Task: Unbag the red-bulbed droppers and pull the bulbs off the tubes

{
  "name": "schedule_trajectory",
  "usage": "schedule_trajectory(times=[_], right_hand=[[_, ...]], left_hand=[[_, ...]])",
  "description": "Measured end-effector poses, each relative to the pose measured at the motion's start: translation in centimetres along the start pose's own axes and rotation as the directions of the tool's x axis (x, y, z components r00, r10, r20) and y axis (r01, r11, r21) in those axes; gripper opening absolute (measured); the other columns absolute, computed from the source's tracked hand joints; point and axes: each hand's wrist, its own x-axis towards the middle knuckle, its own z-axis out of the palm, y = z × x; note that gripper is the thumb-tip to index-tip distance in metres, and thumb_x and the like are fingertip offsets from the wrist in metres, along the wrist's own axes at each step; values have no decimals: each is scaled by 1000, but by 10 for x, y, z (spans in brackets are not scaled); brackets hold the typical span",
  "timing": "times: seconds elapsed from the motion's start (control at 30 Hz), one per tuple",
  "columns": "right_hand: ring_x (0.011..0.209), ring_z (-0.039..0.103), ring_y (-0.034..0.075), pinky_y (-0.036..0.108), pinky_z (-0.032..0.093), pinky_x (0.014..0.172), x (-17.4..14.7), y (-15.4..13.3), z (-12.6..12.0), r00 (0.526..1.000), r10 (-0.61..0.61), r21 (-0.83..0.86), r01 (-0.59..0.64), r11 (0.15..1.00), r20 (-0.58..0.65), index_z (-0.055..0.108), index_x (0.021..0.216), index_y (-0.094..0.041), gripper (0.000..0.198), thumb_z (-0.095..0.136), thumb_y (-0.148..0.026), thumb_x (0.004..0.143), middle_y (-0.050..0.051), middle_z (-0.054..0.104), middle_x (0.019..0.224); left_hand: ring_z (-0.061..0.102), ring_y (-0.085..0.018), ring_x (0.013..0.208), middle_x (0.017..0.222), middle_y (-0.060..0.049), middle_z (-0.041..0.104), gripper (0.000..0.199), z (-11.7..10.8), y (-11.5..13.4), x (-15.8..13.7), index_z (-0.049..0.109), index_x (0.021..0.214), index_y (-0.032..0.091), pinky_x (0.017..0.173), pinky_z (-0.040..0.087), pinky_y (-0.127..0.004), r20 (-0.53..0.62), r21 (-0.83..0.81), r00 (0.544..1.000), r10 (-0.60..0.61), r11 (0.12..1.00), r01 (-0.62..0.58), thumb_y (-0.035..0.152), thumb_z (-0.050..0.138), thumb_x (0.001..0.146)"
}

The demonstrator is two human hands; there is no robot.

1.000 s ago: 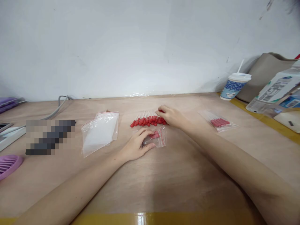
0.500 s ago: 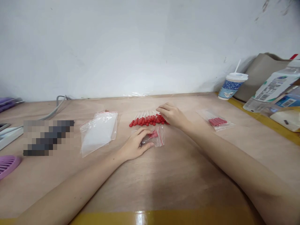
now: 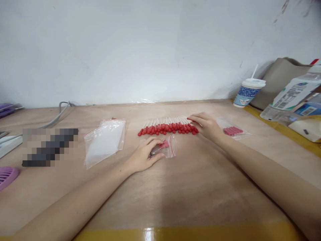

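Observation:
A row of thin pale sticks with fat red heads, like large swabs (image 3: 168, 128), lies across the middle of the table, heads toward me. My left hand (image 3: 144, 155) curls over a small clear zip bag (image 3: 171, 150) in front of the row, thumb and fingers on its left part. Red heads show inside that bag. At the row's right end, my right hand (image 3: 205, 125) has its fingers bent together over the sticks. A bit of red shows at its fingertips, seemingly a red-headed stick; the palm side is hidden.
Flat zip bags (image 3: 105, 142) lie to the left, and a filled zip bag (image 3: 233, 130) to the right. Further right stand a paper cup (image 3: 248, 93) with a straw and a plastic bottle (image 3: 288, 95). A pink slatted object (image 3: 7, 177) and a cable (image 3: 59, 115) are at left.
My right hand has moved right along the row, uncovering more red-headed sticks. My left hand stays on the small zip bag.

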Motion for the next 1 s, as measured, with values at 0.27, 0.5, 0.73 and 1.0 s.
schedule_trajectory(times=[0.27,0.5,0.73,1.0], right_hand=[[98,56,20,37,47,85,-5,-9,7,974,-77,-36,87,996,214,59,111,-18,34,38,-11,85,9,64,106],[88,57,20,36,47,80,-8,-21,-1,1000,3,-14,-3,1000,-2,62,99,-16,20,52,-24,83,10,64,95],[72,53,14,31,43,71,-17,-68,7,990,53,310,-92,946,133,64,76,-20,10,57,-27,80,3,60,74],[78,49,16,30,38,71,-10,-93,17,909,93,185,-181,966,407,66,86,-21,18,55,-34,82,4,58,78]], left_hand=[[51,-20,104,113,-8,52,33,0,0,0,48,111,21,91,42,-37,7,15,1000,-8,1000,8,35,54,83],[52,-22,104,114,-8,54,36,0,1,0,46,115,21,91,42,-38,10,-7,1000,-20,1000,20,34,54,83],[50,-23,110,123,-9,51,50,-2,4,-1,37,125,21,92,41,-38,43,-53,999,-26,998,29,39,55,81],[49,-23,110,124,-9,49,59,-6,6,-3,34,127,21,93,40,-36,120,-68,992,29,997,-21,43,59,78]])
